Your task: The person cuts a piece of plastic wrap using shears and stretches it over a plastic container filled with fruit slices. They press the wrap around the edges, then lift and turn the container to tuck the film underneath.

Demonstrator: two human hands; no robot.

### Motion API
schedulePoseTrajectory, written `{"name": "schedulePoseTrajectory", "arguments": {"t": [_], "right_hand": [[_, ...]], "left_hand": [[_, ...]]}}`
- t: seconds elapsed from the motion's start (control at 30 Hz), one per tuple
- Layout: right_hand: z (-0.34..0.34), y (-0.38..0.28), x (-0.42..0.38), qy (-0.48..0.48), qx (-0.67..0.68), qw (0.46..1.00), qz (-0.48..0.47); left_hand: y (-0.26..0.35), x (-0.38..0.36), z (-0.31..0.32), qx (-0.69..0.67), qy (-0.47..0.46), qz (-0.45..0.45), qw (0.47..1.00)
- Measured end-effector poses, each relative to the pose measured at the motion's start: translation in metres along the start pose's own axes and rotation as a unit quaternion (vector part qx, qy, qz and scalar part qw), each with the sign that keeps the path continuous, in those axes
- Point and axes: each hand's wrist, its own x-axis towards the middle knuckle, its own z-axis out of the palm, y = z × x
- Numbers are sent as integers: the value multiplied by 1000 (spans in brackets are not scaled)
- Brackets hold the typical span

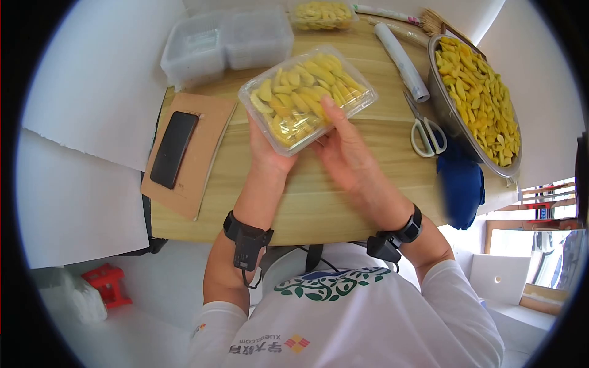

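Note:
Above the wooden table, both hands hold a clear plastic box (300, 92) full of yellow sliced fruit, perhaps mango. A shiny clear layer covers its top. My left hand (270, 144) supports the left front corner from below, its fingers hidden under the box. My right hand (346, 144) grips the front right edge, with the thumb pressed on the top and the other fingers mostly hidden beneath. The box is slightly tilted.
Stacked clear containers (224, 46) and another filled box (322, 13) stand at the back. A phone (175, 149) lies on a brown notebook (205, 132) at left. Scissors (423, 132), a film roll (402, 61), a blue cloth (461, 187) and a metal basin (451, 113) of yellow slices are at right.

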Motion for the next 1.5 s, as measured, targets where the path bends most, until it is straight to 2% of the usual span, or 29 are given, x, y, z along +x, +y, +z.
{"name": "schedulePoseTrajectory", "arguments": {"t": [0.03,0.07,0.2,0.3,0.33,0.4,0.43,0.47,0.5,0.53,0.6,0.63,0.7,0.8,0.9,0.97,1.0,1.07,1.1,1.17,1.33,1.37,1.4,1.47,1.5], "right_hand": [[-3,-3,0,1,2,1000,0],[-9,-6,0,-17,-58,998,33],[-41,-25,-4,-90,-221,966,99],[-81,-48,6,-137,-221,956,134],[-94,-56,15,-135,-221,957,133],[-114,-71,39,28,-161,986,37],[-109,-79,50,31,-158,986,34],[-102,-88,62,3,-134,991,-7],[-94,-94,71,-24,-108,993,-50],[-84,-94,77,-21,-103,993,-54],[-61,-87,89,-119,-109,987,-5],[-47,-84,85,-118,-106,987,-6],[-25,-77,74,-76,-25,993,92],[-34,-63,83,-128,49,986,92],[-37,-55,86,-110,25,991,77],[-44,-50,92,-106,34,990,85],[-46,-48,94,-101,42,990,93],[-49,-44,95,-87,39,991,94],[-49,-42,96,-75,34,992,93],[-47,-42,95,-85,38,990,107],[-50,-36,90,-98,69,987,109],[-63,-29,99,-205,200,946,152],[-65,-26,102,-306,324,875,190],[-70,-20,104,-315,339,868,179],[-71,-19,103,-325,354,861,168]], "left_hand": [[2,-1,2,4,18,16,1000],[3,-2,4,9,36,31,999],[14,-7,10,84,18,62,994],[19,-9,9,49,25,48,997],[20,-8,4,52,-4,46,998],[18,-10,4,56,-35,39,997],[18,-12,9,58,-10,34,998],[17,-13,13,62,14,29,998],[16,-13,11,66,12,24,997],[17,-12,6,45,-16,2,999],[17,-10,5,27,-42,-23,998],[16,-9,7,30,-37,-33,998],[15,-9,9,34,-30,-38,998],[16,-10,5,22,-52,-41,998],[14,-7,-5,-19,-66,-63,996],[14,-5,-11,-93,-119,-83,985],[14,-5,-13,-93,-116,-83,985],[15,-4,-16,-104,-171,-92,975],[14,-5,-10,-103,-168,-91,976],[11,-10,7,90,-2,-21,996],[11,-7,6,92,1,-26,995],[12,-7,4,91,-9,-25,996],[14,-5,-2,91,-8,-25,996],[17,-3,-17,-87,-124,-89,984],[16,-5,-13,-86,-124,-90,984]]}}
